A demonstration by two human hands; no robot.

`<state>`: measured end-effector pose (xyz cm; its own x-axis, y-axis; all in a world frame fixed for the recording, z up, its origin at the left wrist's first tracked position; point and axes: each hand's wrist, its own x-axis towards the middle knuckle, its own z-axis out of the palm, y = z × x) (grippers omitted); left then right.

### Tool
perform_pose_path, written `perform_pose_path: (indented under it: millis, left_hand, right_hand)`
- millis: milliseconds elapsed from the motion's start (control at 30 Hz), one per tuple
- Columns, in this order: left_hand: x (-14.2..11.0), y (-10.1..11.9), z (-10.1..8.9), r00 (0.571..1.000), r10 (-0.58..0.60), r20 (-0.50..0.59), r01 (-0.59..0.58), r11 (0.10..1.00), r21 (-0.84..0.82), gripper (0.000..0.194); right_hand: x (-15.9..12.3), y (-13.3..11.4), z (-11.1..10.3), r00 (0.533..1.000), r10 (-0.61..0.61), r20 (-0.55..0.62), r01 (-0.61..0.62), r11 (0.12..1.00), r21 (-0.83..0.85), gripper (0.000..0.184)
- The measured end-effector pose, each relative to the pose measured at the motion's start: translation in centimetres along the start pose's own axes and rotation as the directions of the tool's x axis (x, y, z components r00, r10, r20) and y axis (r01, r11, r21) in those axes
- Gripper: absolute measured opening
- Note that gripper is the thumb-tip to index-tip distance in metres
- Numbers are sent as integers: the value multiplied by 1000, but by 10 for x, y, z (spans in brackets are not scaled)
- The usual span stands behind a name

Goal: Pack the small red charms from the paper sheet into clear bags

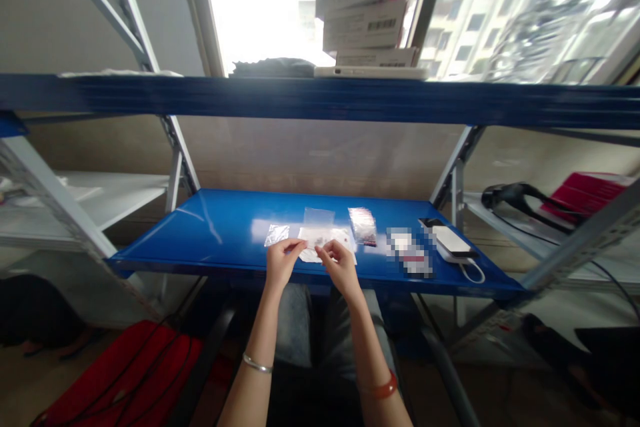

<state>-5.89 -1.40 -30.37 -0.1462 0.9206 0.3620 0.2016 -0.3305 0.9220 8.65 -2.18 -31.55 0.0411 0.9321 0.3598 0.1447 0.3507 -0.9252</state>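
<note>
My left hand (283, 263) and my right hand (341, 267) face each other over the front part of a blue shelf (235, 213). Thumb and forefinger are pinched together on each hand; whatever they hold is too small to make out. Just beyond the fingertips lies a white sheet (325, 236) with a few small dark specks on it. A small clear bag (277, 234) is by my left hand, and a clear plastic sleeve (319, 216) lies behind the sheet. To the right rests a clear packet with reddish stripes (363, 225).
A blurred-out item (409, 252) and a phone (453, 240) on a white device with a cable lie at the right. An upper blue beam (280, 97) crosses ahead, with stacked boxes (365, 20) above it. Metal posts (457, 167) stand at the sides.
</note>
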Motion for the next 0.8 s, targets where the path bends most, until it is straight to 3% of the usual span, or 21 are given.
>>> perform_pose_path:
  millis: [133, 333, 433, 567, 733, 800]
  left_hand:
    - [4, -16, -3, 995, 0, -96, 1, 1000, 4, 26]
    - [7, -47, -15, 952, 47, -302, 30, 969, 247, 27]
    - [7, -63, -21, 935, 70, -349, 43, 951, 306, 28]
    - [7, -79, -26, 924, 108, -368, 41, 926, 374, 29]
    - [13, -87, -29, 937, 203, -283, -52, 886, 462, 33]
    - [17, -88, -30, 937, 197, -287, -39, 879, 476, 35]
  right_hand:
    - [3, 13, 25, 997, 25, -79, -28, 999, -38, 30]
    - [-5, 44, 79, 968, -83, -238, 31, 976, -215, 42]
    - [-11, 50, 94, 976, -148, -160, 74, 915, -397, 48]
    - [-12, 45, 101, 993, -121, 1, 99, 811, -576, 46]
    - [-14, 39, 107, 997, -59, 48, 75, 719, -691, 48]
    - [-14, 39, 111, 996, -57, 64, 86, 683, -725, 49]
